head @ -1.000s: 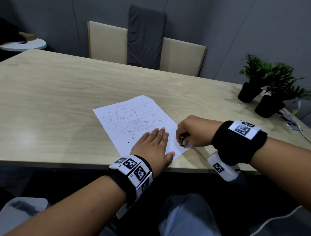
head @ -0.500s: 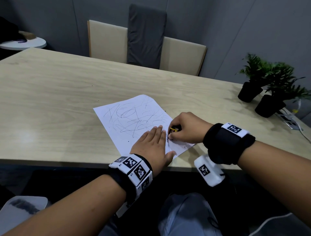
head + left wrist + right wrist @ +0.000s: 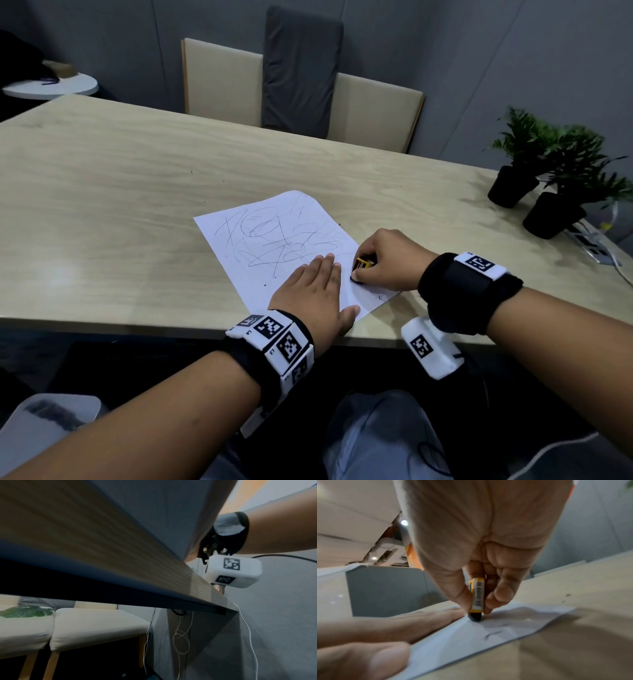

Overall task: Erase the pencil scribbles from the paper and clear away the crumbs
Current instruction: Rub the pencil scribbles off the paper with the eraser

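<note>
A white sheet of paper (image 3: 274, 250) lies skewed near the near edge of the pale wooden surface (image 3: 120, 192), its far part covered with looping pencil scribbles (image 3: 274, 240). The left hand (image 3: 313, 294) lies flat on the near part of the sheet, fingers straight and together and pointing away, the thumb spread toward the sheet's near right edge; it holds nothing. Just to its right, the right hand (image 3: 387, 260) pinches an eraser (image 3: 476, 599) between thumb and fingers; the eraser wears a yellow sleeve with a barcode, stands nearly upright, and its dark tip touches the paper close beside the left fingertips. The right wrist view shows a few short pencil marks on the sheet just near of that tip, and the paper's right corner lying flat on the surface. Some small dark specks (image 3: 265, 284) lie on the sheet to the left of the left hand. Far to the right, two potted plants (image 3: 548, 178) in black pots stand near the surface's edge, with a white cable beside them. Beyond the far edge stands a beige bench back (image 3: 222, 78) with a grey cushion (image 3: 301, 65) leaning against it.
</note>
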`<state>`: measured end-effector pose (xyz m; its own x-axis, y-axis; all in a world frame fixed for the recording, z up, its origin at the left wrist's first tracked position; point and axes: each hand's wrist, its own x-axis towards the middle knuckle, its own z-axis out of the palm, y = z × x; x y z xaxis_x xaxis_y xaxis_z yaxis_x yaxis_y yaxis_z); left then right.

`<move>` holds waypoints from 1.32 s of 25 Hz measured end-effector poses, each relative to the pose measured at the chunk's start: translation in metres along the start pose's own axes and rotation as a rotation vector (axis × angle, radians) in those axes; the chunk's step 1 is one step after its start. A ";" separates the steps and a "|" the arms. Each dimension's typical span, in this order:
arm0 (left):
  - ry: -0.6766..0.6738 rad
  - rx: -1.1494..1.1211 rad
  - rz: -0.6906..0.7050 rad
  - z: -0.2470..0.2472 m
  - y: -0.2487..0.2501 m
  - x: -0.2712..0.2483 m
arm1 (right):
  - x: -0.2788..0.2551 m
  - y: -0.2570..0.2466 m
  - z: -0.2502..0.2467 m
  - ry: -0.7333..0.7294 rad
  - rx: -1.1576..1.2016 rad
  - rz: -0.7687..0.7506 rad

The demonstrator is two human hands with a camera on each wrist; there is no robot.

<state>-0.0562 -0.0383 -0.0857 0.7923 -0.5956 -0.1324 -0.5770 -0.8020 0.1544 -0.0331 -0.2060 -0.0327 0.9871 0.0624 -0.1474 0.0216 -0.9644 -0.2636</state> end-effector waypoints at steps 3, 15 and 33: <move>0.002 -0.005 0.006 0.000 0.000 -0.001 | 0.001 0.002 -0.005 0.022 -0.007 0.047; -0.006 -0.003 0.001 -0.001 0.000 -0.001 | 0.000 -0.001 -0.006 0.016 -0.015 0.056; -0.002 -0.007 0.000 -0.001 0.000 0.000 | -0.015 0.008 -0.006 0.016 0.022 0.112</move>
<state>-0.0562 -0.0383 -0.0851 0.7917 -0.5959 -0.1342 -0.5759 -0.8014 0.1614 -0.0467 -0.2165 -0.0273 0.9856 -0.0499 -0.1616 -0.0924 -0.9591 -0.2677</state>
